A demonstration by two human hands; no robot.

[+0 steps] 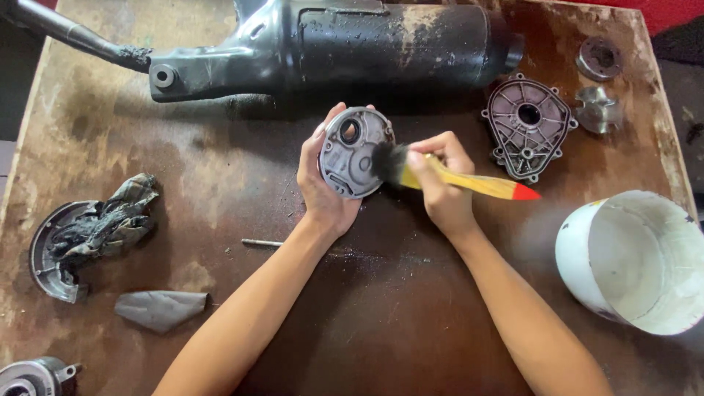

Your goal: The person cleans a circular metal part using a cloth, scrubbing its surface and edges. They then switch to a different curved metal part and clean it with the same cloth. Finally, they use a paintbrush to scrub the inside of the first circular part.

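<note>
Brown and rusty, the big flat metal table (pixel 381 323) holds everything here. Across its far edge lies a long black metal exhaust pipe (pixel 330 48), dirty and speckled. Near the right edge sits a round white plastic bucket (pixel 638 260), tipped on its side with its mouth facing the person. Far from the hands, at the left edge, is a curved grey metal plate with a dirty crumpled rag (pixel 99 224) piled on it. Just right of the hands, near the pipe, lies a flat grey metal engine cover with ribs and a hole (pixel 528 125). The left hand (pixel 323 183) is wrapped around a small round grey metal cover (pixel 352 150), holding it up on its edge above the middle of the table, fingers behind it and thumb in front. The right hand (pixel 440 183) is closed tight around a paintbrush with a yellow wooden handle and a red tip (pixel 469 183). Its dark bristles touch the face of the small cover, just beside the left hand. A small folded grey piece of sandpaper (pixel 161 308) lies at the lower left. A thin metal pin (pixel 262 242) lies just left of the left wrist.
</note>
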